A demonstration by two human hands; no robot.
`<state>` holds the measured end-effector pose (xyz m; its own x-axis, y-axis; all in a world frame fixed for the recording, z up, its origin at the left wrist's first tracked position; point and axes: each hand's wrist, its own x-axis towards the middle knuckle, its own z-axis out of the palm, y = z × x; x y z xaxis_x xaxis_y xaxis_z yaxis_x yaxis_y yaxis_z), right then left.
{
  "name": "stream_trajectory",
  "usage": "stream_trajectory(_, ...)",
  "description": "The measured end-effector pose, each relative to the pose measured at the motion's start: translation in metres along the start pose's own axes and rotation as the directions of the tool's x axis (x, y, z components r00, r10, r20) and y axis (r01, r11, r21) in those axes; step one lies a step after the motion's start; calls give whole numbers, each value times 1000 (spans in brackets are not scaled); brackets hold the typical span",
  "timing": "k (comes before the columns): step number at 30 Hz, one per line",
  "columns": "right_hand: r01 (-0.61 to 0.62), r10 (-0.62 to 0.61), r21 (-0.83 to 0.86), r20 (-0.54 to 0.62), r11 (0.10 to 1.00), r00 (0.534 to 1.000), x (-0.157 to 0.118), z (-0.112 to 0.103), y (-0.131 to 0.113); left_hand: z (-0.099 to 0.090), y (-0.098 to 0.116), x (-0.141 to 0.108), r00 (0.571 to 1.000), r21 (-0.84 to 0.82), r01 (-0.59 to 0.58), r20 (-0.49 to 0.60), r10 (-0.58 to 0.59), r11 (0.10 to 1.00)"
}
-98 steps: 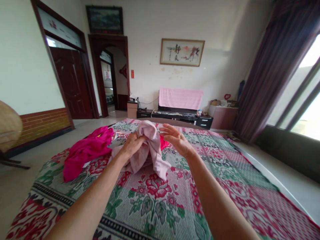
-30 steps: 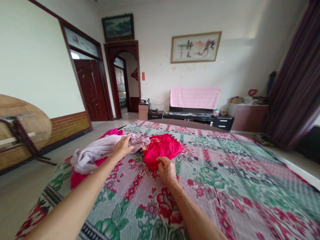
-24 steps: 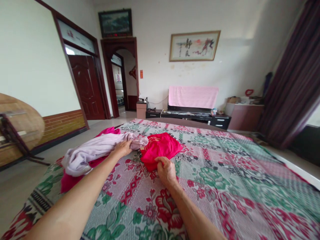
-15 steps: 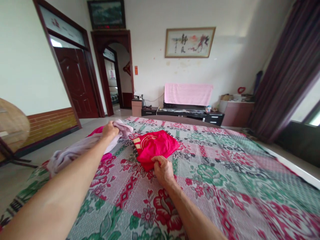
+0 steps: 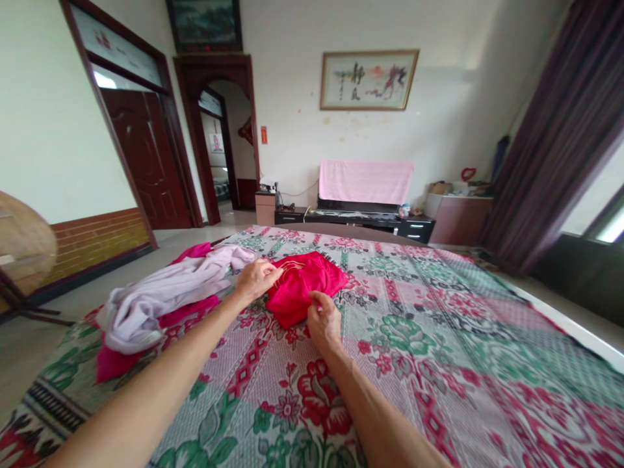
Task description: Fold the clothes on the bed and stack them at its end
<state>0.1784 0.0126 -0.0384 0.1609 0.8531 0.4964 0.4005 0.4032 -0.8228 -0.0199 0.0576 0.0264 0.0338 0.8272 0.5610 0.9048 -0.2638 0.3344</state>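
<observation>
A bright red, shiny cloth [image 5: 312, 276] with gold line patterns lies folded and bunched on the flowered bedspread. At its left edge is my left hand [image 5: 257, 279], its fingers pinched together on the fabric and covering that corner. My right hand [image 5: 325, 322] is at the near right edge of the same cloth, thumb and fingers curled closed on it. To the left lies a pale lilac garment [image 5: 160, 296], loosely crumpled, on top of a magenta garment [image 5: 114, 361] that shows from under it. Neither hand touches that pile.
The flowered bedspread [image 5: 404, 338] stretches out around the clothes. Beyond it stands a low black cabinet [image 5: 416, 230] with a pink towel [image 5: 365, 181] draped above. A round wooden board [image 5: 24, 240] stands at left, a dark curtain [image 5: 541, 143] hangs at right.
My left hand has let go of the pale lilac garment, which now lies on the left pile, and has moved right to the red cloth. My right hand has stayed at the cloth's near edge.
</observation>
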Motion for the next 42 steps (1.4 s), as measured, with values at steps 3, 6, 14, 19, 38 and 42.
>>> stream_trajectory(3, -79, 82, 85, -36, 993, 996, 1, 1, 3, 8, 21, -12, 988, -12, -146, 45, 147, 989)
stream_trajectory(6, -157, 177, 205, -83, 966, 981, 5, -2, 4, 8, 42, -25, 985, -119, -171, 16, 174, 978)
stream_trajectory(14, -369, 454, 533, -32, 761, 891, 28, -18, 9, -23, 92, -57, 758, -494, 44, 582, 293, 869)
stream_trajectory(19, -427, 480, 473, 9, 771, 877, 36, -20, 20, -23, 79, -53, 815, -484, 10, 510, 273, 875)
stream_trajectory(38, -56, -44, -354, -266, 933, 963, 53, -77, 17, 23, -5, -53, 945, 111, -305, -89, 315, 946)
stream_trajectory(42, 12, 1, -452, 28, 892, 1000, 38, -60, -1, 22, 4, -55, 901, 116, -419, -72, 428, 901)
